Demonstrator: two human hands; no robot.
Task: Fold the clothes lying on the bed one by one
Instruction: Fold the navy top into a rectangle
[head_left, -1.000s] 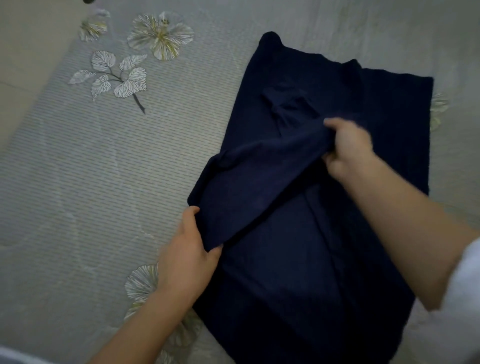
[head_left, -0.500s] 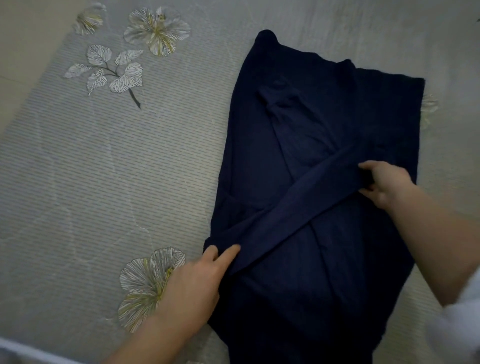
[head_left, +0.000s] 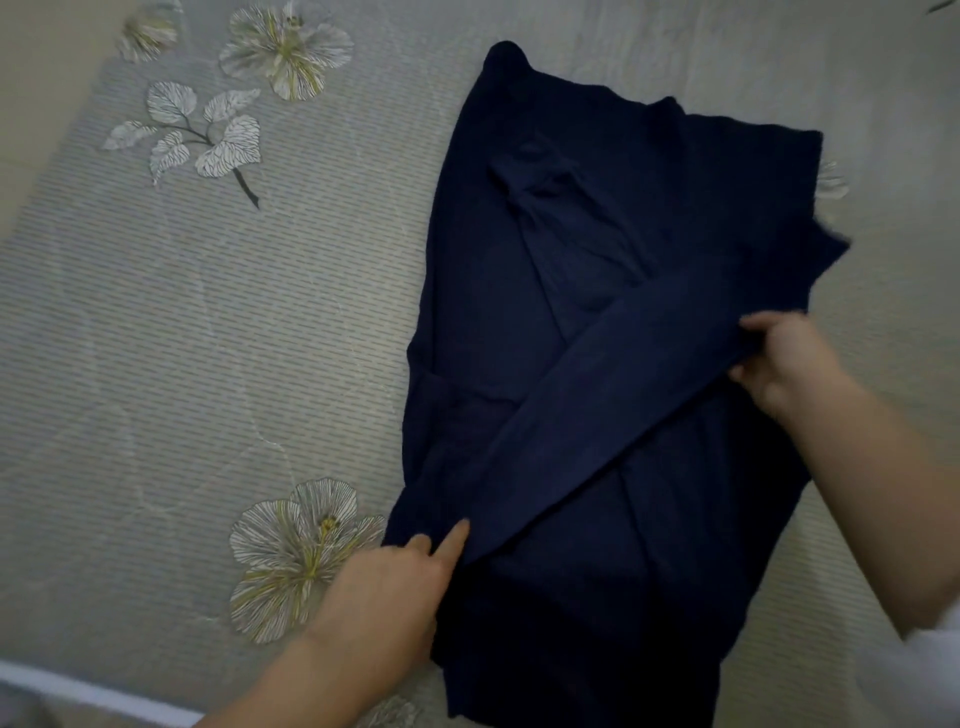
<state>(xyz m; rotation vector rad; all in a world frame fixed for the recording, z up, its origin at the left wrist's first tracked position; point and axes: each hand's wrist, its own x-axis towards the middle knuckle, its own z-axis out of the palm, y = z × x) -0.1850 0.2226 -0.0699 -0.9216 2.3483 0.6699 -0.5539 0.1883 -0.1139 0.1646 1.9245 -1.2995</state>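
A dark navy garment (head_left: 597, 234) lies spread on the bed, its collar end toward the far side. One long sleeve (head_left: 597, 415) is folded diagonally across its body, from lower left to upper right. My left hand (head_left: 384, 587) rests at the garment's lower left edge, with index finger straight and pressing the sleeve's near end down. My right hand (head_left: 784, 364) pinches the sleeve's far end at the garment's right side, fingers curled round the cloth. A bit of fabric sticks out past the right edge above that hand.
The bed's grey striped cover (head_left: 182, 338) carries printed flowers (head_left: 296, 551) and leaves (head_left: 202, 135). A pale floor strip (head_left: 31, 104) shows at the far left. A white edge (head_left: 78, 691) runs along the near left corner.
The sleeve was carried rightward and down across the garment. My right hand moved from the middle to the right edge; my left hand shifted from gripping the cloth to pressing it flat.
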